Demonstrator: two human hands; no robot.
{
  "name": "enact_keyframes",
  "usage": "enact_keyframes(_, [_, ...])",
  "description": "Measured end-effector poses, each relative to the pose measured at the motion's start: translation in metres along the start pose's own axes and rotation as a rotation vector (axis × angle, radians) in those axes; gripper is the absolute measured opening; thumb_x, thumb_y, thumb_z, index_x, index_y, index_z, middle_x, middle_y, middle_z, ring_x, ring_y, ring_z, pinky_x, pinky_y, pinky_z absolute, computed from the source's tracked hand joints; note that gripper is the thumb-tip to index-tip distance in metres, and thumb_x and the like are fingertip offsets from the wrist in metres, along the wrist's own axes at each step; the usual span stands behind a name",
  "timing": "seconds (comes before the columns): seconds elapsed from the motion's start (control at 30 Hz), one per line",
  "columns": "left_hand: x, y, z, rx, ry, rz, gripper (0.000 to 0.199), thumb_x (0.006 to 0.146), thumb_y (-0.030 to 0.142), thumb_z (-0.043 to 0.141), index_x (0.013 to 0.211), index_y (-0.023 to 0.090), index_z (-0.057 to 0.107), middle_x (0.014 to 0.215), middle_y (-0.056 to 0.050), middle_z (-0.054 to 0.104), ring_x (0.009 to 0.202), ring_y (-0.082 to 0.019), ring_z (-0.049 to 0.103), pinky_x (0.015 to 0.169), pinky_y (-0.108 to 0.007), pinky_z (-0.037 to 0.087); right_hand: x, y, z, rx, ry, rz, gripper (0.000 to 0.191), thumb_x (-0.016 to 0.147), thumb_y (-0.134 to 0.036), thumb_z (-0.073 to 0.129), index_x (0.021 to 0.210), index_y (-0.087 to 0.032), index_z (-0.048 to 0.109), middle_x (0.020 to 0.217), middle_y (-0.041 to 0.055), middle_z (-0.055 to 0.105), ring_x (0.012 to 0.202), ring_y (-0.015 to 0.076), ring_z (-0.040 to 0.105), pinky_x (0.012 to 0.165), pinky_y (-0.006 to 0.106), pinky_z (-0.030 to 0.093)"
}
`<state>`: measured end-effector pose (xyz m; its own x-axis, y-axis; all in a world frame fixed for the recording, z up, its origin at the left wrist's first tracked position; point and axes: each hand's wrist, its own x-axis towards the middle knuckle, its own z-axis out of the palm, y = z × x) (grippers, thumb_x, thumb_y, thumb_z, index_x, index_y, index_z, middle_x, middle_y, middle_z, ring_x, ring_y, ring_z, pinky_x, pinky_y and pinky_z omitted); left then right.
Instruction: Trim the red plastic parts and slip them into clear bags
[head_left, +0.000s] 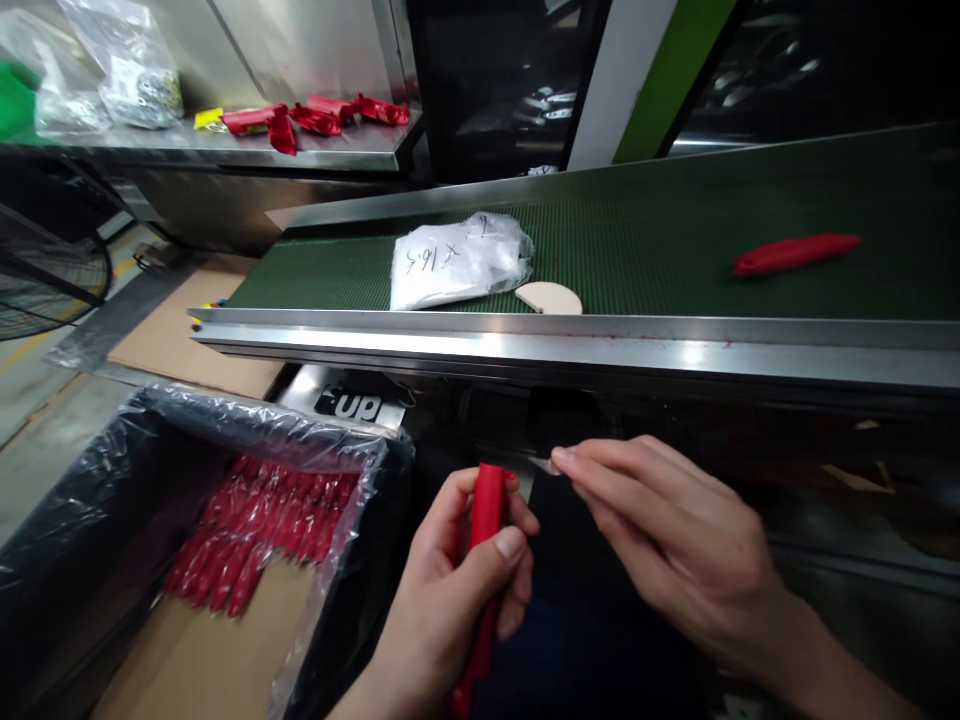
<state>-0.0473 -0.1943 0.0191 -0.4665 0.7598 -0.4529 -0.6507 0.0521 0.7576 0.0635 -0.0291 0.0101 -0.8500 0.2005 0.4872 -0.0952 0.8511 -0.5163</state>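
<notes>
My left hand is wrapped round a long red plastic part, held nearly upright in front of me. Its upper end stands above my fingers, and the lower end runs out of view past my palm. To the right, my right hand pinches a small pointed metal blade between thumb and fingers. The blade's tip points left at the top of the red part, with a gap between them. Most of the blade is hidden in my fingers.
A green conveyor belt crosses ahead behind a metal rail. On it lie a marked plastic bag, a pale disc piece and another red part. A lined crate at left holds bagged red parts. Red scraps lie on a shelf.
</notes>
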Motion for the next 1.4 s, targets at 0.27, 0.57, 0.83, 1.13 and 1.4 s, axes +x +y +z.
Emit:
enact_keyframes(0.27, [0.0,-0.001,0.002,-0.116,-0.139,-0.058,0.016,0.092,0.032,0.057,0.104,0.023,0.054,0.088,-0.002,0.059,0.051,-0.006,0.047,0.041,-0.014,0.038,-0.005,-0.014,0.005,0.008,0.038,-0.027,0.046,0.085,0.002,0.055,0.127,-0.017,0.06,0.11,0.0098,0.068,0.098,0.0185,0.064,0.084,0.036,0.053])
enact_keyframes(0.57, [0.001,-0.004,-0.001,-0.251,-0.247,-0.092,0.014,0.094,0.027,0.054,0.108,0.025,0.056,0.097,-0.002,0.056,0.054,-0.005,0.053,0.04,-0.01,0.04,-0.007,-0.012,0.007,-0.008,0.054,-0.046,0.046,0.086,0.002,0.056,0.128,-0.016,0.059,0.111,0.0101,0.067,0.096,0.0179,0.062,0.08,0.035,0.052])
enact_keyframes(0.83, [0.0,-0.018,-0.002,-0.478,-0.457,-0.042,0.024,0.097,0.025,0.044,0.117,0.019,0.053,0.098,-0.008,0.059,0.054,-0.007,0.056,0.039,-0.01,0.044,-0.008,-0.001,0.003,0.037,0.097,0.008,0.048,0.083,0.006,0.059,0.126,-0.014,0.061,0.113,0.0103,0.064,0.1,0.0175,0.06,0.083,0.035,0.05])
enact_keyframes(1.13, [-0.003,-0.005,0.006,-0.483,-0.365,-0.136,0.02,0.099,0.025,0.033,0.108,0.016,0.049,0.093,-0.007,0.059,0.047,-0.008,0.057,0.036,-0.012,0.043,-0.012,-0.008,0.001,-0.014,0.013,-0.09,0.044,0.085,0.002,0.061,0.126,-0.014,0.062,0.113,0.0115,0.063,0.102,0.022,0.057,0.08,0.04,0.044])
enact_keyframes(1.4, [-0.002,-0.005,0.007,-0.497,-0.376,-0.135,0.022,0.098,0.023,0.031,0.107,0.015,0.05,0.09,-0.007,0.06,0.045,-0.007,0.057,0.036,-0.012,0.043,-0.013,-0.007,0.003,-0.018,0.022,-0.101,0.043,0.085,0.001,0.062,0.126,-0.014,0.062,0.112,0.0117,0.063,0.102,0.0226,0.057,0.081,0.041,0.044])
